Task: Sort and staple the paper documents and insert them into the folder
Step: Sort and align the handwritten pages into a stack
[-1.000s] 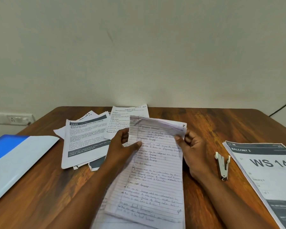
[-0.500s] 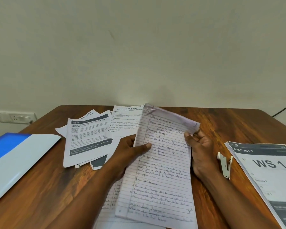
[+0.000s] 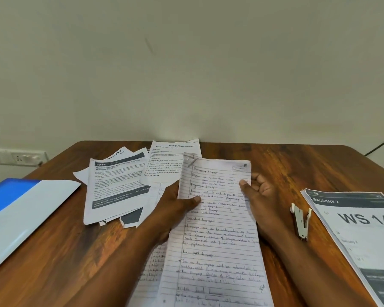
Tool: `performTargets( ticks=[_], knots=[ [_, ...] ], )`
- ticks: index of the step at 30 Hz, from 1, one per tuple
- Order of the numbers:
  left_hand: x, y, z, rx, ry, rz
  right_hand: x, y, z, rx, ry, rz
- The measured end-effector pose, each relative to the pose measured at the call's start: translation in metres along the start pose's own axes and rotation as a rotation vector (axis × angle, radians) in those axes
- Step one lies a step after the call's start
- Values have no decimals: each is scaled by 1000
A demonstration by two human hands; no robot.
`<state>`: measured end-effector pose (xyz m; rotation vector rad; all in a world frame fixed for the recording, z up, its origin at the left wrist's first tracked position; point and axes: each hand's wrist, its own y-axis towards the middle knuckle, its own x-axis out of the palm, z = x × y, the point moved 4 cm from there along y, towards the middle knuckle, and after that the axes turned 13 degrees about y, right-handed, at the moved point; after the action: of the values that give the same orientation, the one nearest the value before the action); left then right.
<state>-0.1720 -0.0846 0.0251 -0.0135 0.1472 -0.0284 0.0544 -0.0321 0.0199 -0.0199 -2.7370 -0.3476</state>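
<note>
I hold a lined handwritten sheet [image 3: 217, 235] above the wooden table, its top left corner creased. My left hand [image 3: 175, 204] grips its left edge with the thumb on top. My right hand [image 3: 259, 196] pinches its right edge near the top. More handwritten pages [image 3: 151, 271] lie under it near the front. Loose printed sheets [image 3: 115, 187] are scattered at the back left. A blue and white folder [image 3: 20, 213] lies at the far left. A small white stapler [image 3: 300, 220] rests right of my right wrist.
A printed stack headed "WS 14" [image 3: 361, 235] lies at the right edge of the table [image 3: 297, 165]. A wall socket [image 3: 18, 156] sits on the wall at the left. A dark cable [image 3: 381, 145] runs down the wall at the right.
The lined sheet has been flattened and straightened, its folded top now spread out. Both hands shifted slightly right and forward along its edges.
</note>
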Motion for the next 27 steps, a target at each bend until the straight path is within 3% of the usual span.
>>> performTargets(
  ticks=[8, 21, 27],
  knots=[
    [-12, 0, 2, -7, -56, 207, 15, -10, 0, 4, -141, -201],
    [-52, -3, 22, -9, 80, 337, 20, -14, -2, -100, -217, -368],
    [-101, -17, 22, -100, -54, 315, 29, -19, 0, -248, -584, -492]
  ],
)
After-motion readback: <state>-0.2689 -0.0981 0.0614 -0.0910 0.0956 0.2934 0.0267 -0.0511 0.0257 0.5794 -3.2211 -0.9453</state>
